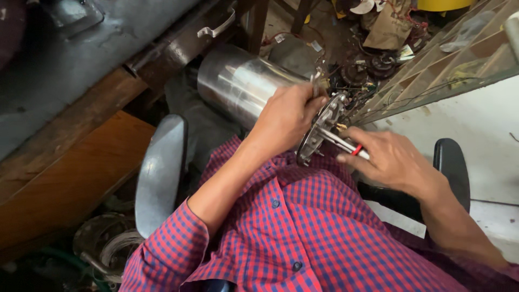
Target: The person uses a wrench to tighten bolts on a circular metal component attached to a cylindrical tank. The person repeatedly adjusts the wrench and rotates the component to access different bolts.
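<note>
Resting across the person's lap, the steel cylinder (238,81) runs its long axis up and away to the left of both hands. Its flanged end plate (320,130) sits between them. The left hand (286,116) curls closed over the plate's upper rim, pinching a thin metal tool. The right hand (392,159), just right of the plate, grips a red-marked screwdriver (346,145) pointing into it.

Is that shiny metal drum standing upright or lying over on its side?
On its side. The metal cylinder lies across the lap, round end plate facing sideways toward the hands; the left hand steadies it.
</note>
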